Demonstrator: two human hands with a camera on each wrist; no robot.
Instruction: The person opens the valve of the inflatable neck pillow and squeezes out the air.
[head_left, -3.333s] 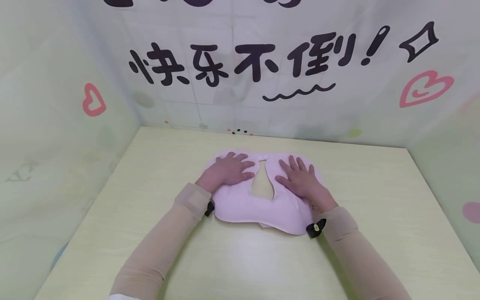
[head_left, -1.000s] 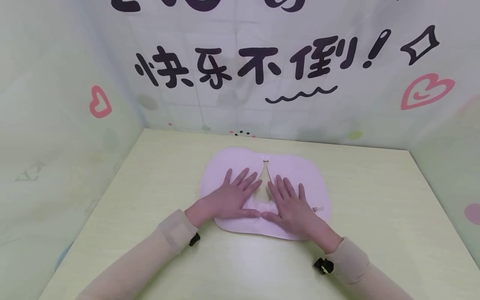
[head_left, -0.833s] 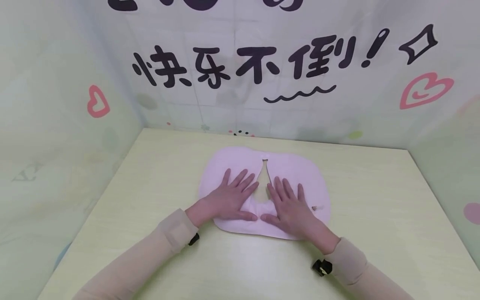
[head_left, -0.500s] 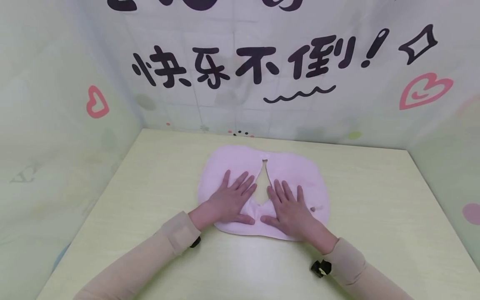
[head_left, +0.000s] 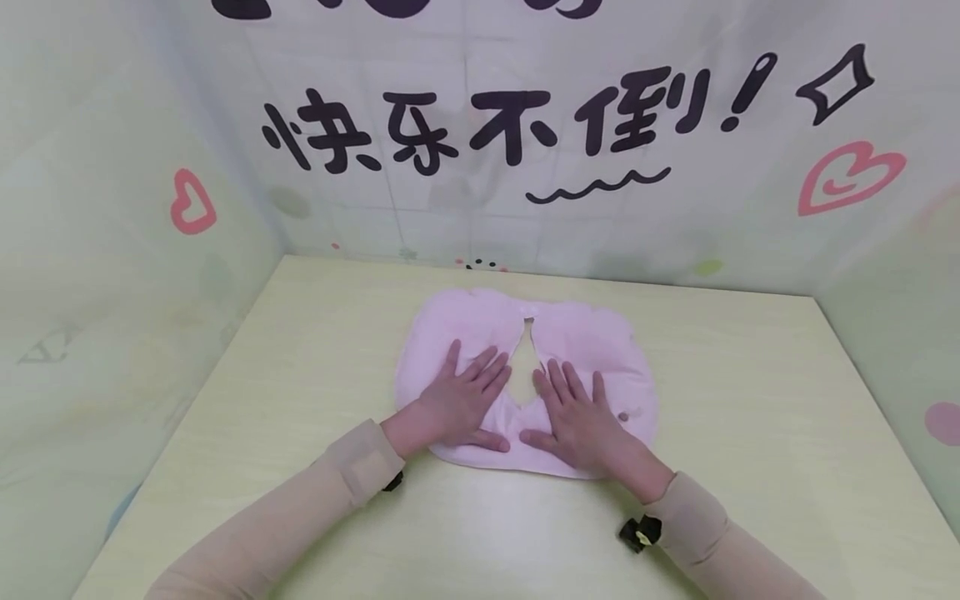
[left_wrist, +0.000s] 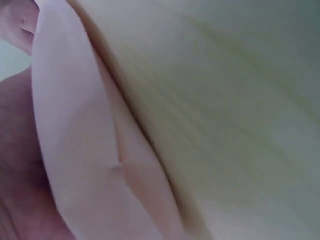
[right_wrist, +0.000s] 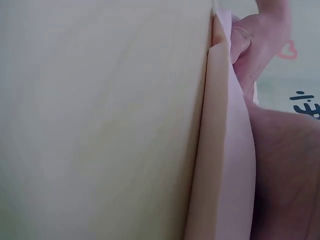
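- Pink bib (head_left: 592, 346) spread flat on the tabletop (head_left: 750, 467), toward the middle, neck opening facing up and narrowing to a slit at the far edge.
- Left hand (head_left: 457, 404) laid palm down on the bib's left half, fingers straight and fanned, holding nothing: pressing the cloth flat against the wood.
- Right hand (head_left: 573, 417) likewise on the right half, fingers spread, thumb pointing inward near the other thumb, so both sides of the opening stay pinned evenly.
- Seen from the left wrist: bib (left_wrist: 75, 150) edge lying doubled on the tabletop (left_wrist: 240, 100), a fold line showing.
- Seen from the right wrist: bib (right_wrist: 220, 150) edge flush on the tabletop (right_wrist: 100, 120), palm on top.
- Printed wall (head_left: 525, 192) behind, with black lettering and pink hearts.
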